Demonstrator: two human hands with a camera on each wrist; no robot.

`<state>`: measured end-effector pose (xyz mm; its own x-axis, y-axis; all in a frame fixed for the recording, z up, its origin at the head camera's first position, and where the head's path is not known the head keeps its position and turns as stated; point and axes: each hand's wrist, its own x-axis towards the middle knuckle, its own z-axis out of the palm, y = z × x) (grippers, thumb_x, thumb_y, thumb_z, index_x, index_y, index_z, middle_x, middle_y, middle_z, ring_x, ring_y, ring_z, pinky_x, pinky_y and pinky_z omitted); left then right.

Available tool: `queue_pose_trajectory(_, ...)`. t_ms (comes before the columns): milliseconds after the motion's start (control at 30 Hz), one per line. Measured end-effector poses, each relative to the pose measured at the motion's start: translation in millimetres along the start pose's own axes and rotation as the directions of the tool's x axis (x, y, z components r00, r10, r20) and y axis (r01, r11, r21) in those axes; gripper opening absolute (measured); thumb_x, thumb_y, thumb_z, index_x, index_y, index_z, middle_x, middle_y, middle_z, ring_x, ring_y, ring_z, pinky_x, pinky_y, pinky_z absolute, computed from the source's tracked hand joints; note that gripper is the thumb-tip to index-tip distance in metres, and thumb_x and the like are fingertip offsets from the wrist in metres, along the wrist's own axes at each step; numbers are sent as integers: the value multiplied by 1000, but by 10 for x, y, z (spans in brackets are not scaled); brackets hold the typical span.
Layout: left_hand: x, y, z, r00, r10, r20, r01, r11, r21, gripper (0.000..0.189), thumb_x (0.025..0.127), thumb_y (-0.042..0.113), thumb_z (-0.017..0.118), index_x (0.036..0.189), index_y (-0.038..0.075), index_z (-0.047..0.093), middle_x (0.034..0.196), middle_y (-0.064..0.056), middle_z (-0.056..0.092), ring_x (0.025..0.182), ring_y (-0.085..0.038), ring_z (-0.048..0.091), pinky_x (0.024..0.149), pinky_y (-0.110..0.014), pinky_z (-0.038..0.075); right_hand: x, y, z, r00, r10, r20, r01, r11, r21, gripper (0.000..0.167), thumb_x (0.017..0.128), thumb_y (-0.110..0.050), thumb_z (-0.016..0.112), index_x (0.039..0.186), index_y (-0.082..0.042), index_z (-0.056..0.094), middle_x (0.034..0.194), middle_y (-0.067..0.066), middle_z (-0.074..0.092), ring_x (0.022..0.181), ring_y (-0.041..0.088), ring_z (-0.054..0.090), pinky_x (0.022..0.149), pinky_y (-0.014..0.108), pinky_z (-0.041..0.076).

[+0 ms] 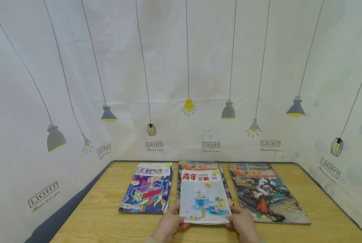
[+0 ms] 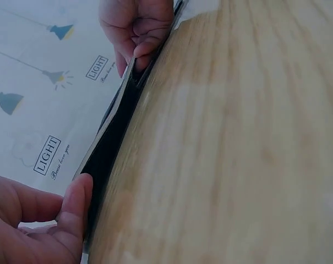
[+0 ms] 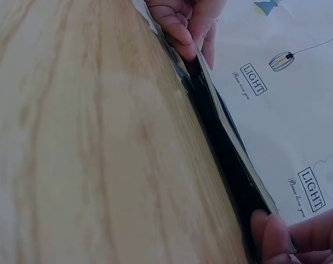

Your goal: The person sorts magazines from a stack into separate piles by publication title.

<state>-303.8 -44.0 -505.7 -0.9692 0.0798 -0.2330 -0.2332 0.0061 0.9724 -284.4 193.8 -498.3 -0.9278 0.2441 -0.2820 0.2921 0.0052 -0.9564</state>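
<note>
While the left hand (image 1: 169, 221) and the right hand (image 1: 244, 222) hold the white magazine (image 1: 203, 199), its near edge sits up off the counter (image 1: 96, 209), with a dark gap under it. Its far part is over the middle comic (image 1: 209, 165), which peeks out at the top and the sides. If one hand goes up faster than the other, the soft pages could bend or twist, and a corner could slip away. If the fingers catch the middle comic too (its edges are very close by), it might get pulled along. A swing sideways could bump the right comic (image 1: 269, 195), just beside the right hand, or the purple magazine (image 1: 147, 190) on the left.

The left hand pinches the near left corner, and the right hand pinches the near right one. Both reach in low, facing each other like twins. I cannot tell whether the white magazine's far end touches the middle comic.
</note>
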Motion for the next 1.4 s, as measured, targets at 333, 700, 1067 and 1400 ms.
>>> queue_pose_trajectory(333, -27, 46, 13, 1000, -14, 2, 14, 999, -46, 64, 83, -18, 45, 144, -11, 27, 108, -18, 61, 79, -20, 62, 69, -30, 57, -44, -24, -11, 1000, -4, 15, 2, 996, 90, 57, 84, 17, 48, 139, 17, 33, 134, 39, 38, 72, 18, 60, 62, 32, 54)
queue_pose_trajectory(700, -73, 132, -267, 998, 52, 24, -51, 998, -47, 61, 85, -18, 44, 143, -16, 24, 106, -22, 59, 76, -19, 63, 67, -28, 57, -153, -104, 210, 994, -102, 45, 93, 982, 162, 57, 84, 18, 46, 138, 20, 30, 121, 39, 49, 78, 19, 58, 62, 30, 54)
queue_pose_trajectory(1067, -153, 230, -865, 998, 69, 0, -69, 995, -69, 64, 84, -18, 44, 144, -14, 21, 101, -21, 62, 74, -18, 63, 66, -26, 56, -223, -250, 768, 983, -132, 132, 111, 982, 153, 53, 86, 15, 45, 137, 20, 33, 118, 33, 53, 78, 20, 58, 62, 28, 53)
queue_pose_trajectory(1400, -178, 275, -1433, 995, 41, -92, -47, 997, -64, 66, 83, -21, 40, 146, -12, 21, 105, -26, 56, 74, -20, 62, 66, -27, 56, -314, -310, 1380, 975, -181, 132, 146, 960, 239, 50, 81, 19, 47, 131, 21, 41, 100, 26, 61, 70, 16, 58, 56, 23, 52)
